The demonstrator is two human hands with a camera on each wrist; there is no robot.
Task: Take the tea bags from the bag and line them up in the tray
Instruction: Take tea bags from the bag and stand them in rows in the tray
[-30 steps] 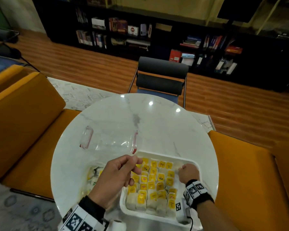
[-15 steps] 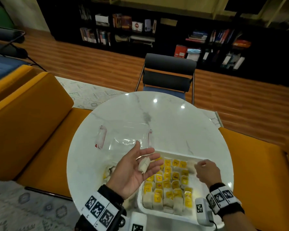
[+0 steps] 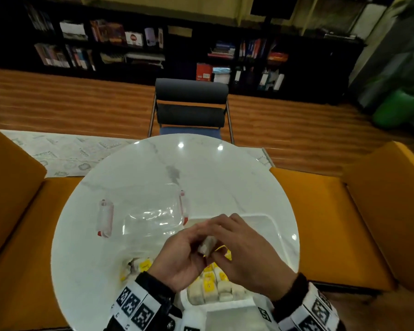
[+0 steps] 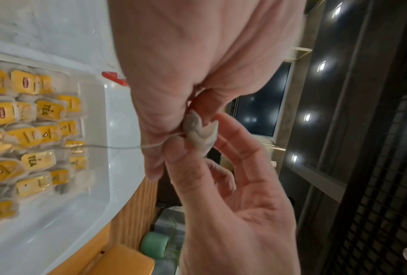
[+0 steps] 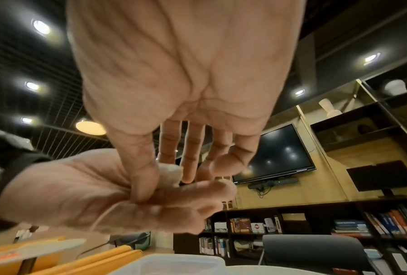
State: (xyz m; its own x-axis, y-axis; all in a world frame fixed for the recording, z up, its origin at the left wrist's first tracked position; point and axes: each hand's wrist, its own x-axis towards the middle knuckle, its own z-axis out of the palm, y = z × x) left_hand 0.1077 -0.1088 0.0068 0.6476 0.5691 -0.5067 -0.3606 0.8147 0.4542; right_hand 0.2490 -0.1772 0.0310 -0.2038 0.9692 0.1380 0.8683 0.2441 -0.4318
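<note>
A round, glossy marble-patterned tabletop (image 3: 134, 177) carried a white plastic tray (image 3: 276, 232) of pale paper tea bags (image 4: 40, 128) with yellow tags, beside a clear zip bag (image 3: 151, 218). Above the tray, the left hand (image 3: 179, 256) and right hand (image 3: 246, 254) met, both pinching 1 crumpled tea bag (image 4: 198, 134), its thin string (image 4: 117, 147) trailing toward the tray.

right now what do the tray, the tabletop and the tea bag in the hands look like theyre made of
Tray: white, glossy, likely plastic, given its rounded moulded rim. Tabletop: polished white with grey veins and sharp light reflections, so marble or a marble-look finish. Tea bag: matte, pale, crumpled, probably filter paper, with a thin string.
</note>
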